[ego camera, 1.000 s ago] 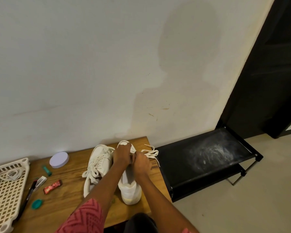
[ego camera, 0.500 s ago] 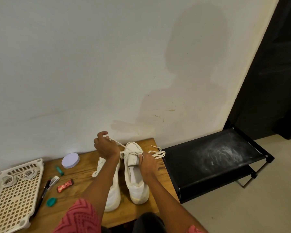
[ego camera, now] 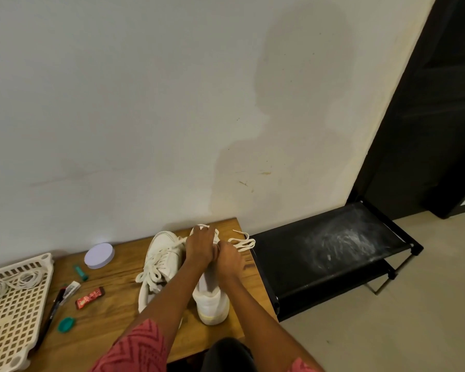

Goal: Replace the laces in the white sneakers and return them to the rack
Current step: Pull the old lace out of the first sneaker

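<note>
Basket (ego camera: 14,304) sits far left on the desk (ego camera: 113,318), then two sneakers (ego camera: 161,261) side by side, both hands (ego camera: 199,249) pinching lace (ego camera: 242,241) over the right one with curled fingers, rack (ego camera: 320,253) just beside.

Table (ego camera: 124,312): wood, warm brown, visible grain, low sheen. Sneakers (ego camera: 161,261): white, smooth matt uppers; flat woven cloth laces (ego camera: 242,242). Tray (ego camera: 14,315) at left edge: cream perforated plastic. Rack (ego camera: 330,251): black matt shelf, dusty white smears. Wall (ego camera: 145,103): matt paint, stained.
</note>
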Action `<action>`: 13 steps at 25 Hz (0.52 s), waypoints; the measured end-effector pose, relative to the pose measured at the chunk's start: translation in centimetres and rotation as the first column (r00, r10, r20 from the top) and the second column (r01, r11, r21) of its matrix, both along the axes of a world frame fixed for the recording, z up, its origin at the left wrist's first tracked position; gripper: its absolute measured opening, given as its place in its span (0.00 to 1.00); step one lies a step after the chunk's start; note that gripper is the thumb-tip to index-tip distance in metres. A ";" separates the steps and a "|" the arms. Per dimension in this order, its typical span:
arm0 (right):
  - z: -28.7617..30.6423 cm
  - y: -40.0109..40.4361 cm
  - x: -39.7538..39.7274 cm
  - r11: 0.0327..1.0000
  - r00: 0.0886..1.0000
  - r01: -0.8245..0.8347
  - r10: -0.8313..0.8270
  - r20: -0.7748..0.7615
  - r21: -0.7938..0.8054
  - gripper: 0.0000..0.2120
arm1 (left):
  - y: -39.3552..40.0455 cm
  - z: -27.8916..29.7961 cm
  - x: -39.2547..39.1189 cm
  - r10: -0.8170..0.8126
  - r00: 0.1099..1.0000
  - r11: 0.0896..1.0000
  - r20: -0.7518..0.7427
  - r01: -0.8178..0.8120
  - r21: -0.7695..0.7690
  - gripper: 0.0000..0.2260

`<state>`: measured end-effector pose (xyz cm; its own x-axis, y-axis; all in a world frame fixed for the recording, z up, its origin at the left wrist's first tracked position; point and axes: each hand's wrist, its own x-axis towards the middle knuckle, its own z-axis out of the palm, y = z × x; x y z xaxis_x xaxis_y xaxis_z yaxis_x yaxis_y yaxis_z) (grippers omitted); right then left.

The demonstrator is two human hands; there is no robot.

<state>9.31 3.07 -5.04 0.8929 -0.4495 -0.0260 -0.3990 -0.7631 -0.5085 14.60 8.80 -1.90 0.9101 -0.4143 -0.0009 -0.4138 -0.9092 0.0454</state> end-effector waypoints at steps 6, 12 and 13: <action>-0.3 -0.1 0.3 1.000 1.000 -0.015 0.015 0.003 -0.011 0.12 | 0.4 -0.5 0.4 -0.004 1.000 1.000 0.029 0.004 0.001 0.18; -0.4 -0.2 0.2 1.000 1.000 -0.023 0.023 0.003 0.013 0.12 | 1.1 -1.1 0.5 0.044 0.995 0.990 0.091 -0.031 -0.139 0.20; -0.4 -0.2 0.2 1.000 1.000 -0.020 0.020 0.008 0.017 0.13 | 1.5 -0.9 0.4 0.107 0.987 0.964 0.117 -0.074 -0.254 0.20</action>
<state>9.56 2.84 -5.46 0.9021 -0.4308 -0.0267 -0.3794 -0.7620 -0.5248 15.02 10.35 -2.84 0.9296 -0.3024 0.2108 -0.3473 -0.9102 0.2258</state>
